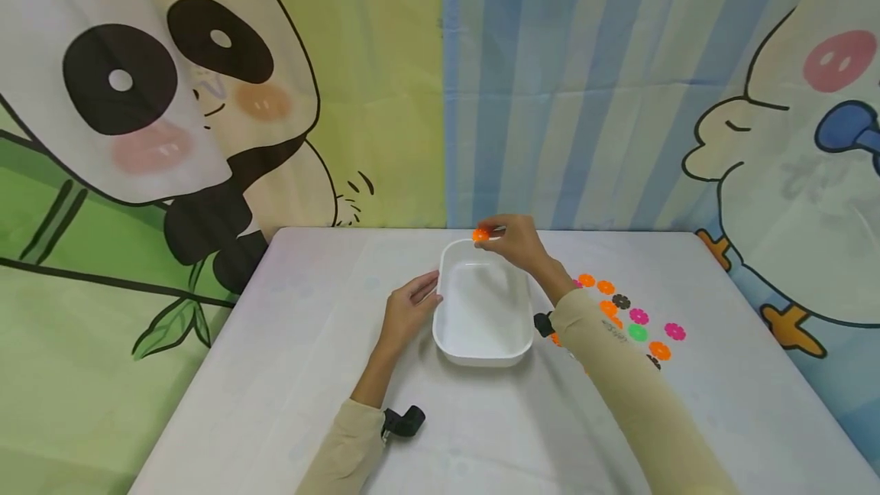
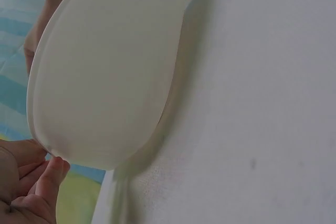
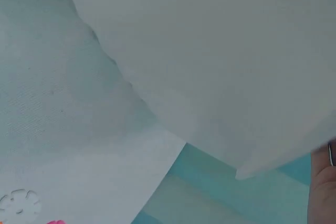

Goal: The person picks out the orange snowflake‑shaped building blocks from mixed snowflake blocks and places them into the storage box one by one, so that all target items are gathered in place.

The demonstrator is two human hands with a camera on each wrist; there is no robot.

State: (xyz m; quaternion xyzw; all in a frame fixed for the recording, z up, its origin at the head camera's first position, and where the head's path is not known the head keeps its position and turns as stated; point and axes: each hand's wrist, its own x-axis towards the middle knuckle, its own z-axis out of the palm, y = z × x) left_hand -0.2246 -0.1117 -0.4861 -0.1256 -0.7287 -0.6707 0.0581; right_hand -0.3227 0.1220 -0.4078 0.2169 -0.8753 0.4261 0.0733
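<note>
A white rectangular tub [image 1: 483, 310] stands in the middle of the table, with nothing showing inside it. My right hand [image 1: 512, 239] reaches over its far rim and pinches an orange flower-shaped piece [image 1: 480, 234] between thumb and fingers. My left hand [image 1: 411, 304] rests with straight fingers against the tub's left side; in the left wrist view the fingertips [image 2: 52, 174] touch the tub's outer wall [image 2: 105, 72]. The right wrist view shows only the tub's pale wall [image 3: 220, 61] and a sliver of my right hand [image 3: 323, 187].
Several flower pieces lie on the table right of the tub: orange [image 1: 606, 287], dark brown [image 1: 621, 301], pink [image 1: 674, 331] and green [image 1: 637, 333]. The white table [image 1: 275, 373] ends at cartoon curtains behind. A small black wrist-camera mount [image 1: 404, 422] shows by my left sleeve.
</note>
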